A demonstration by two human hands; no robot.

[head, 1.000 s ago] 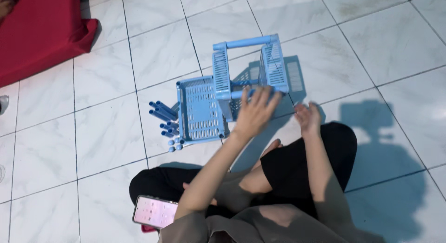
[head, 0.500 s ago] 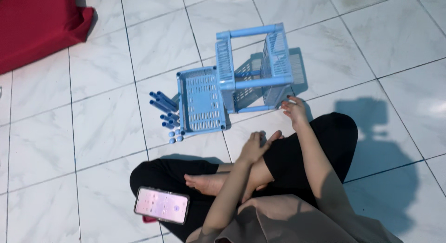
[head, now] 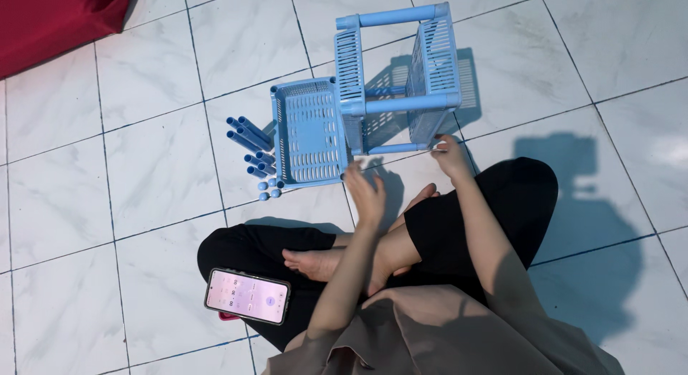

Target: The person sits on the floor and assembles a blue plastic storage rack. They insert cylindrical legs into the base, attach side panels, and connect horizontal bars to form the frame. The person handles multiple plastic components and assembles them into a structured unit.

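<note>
"Head view, count it out for me: what lies on the floor (head: pixel 143 167)?"

"One blue plastic rack (head: pixel 398 81), partly built, in the upper middle of the frame: two slotted trays joined by tubes. One loose blue tray (head: pixel 309 131) lies flat just left of it, touching its near corner. Left of that tray is a bundle of blue tubes (head: pixel 251 149). I make it about six or seven, but they overlap, so I can't be sure. A few small round blue caps (head: pixel 271 190) sit at the tray's lower left corner."

"Anything else?"

"One phone (head: pixel 247 297), screen lit, resting on the person's black-trousered leg at lower left. One red cloth (head: pixel 57 20) in the upper left corner."

"And the hands?"

"The person sits cross-legged on the white tiles. Left hand (head: pixel 367 192) reaches forward, palm down, fingers together and extended, tips at the lower right corner of the loose tray, gripping nothing. Right hand (head: pixel 451 154) rests against the rack's lower right corner; fingers curled there, though whether they're clamped on the tube I cannot tell."
</note>
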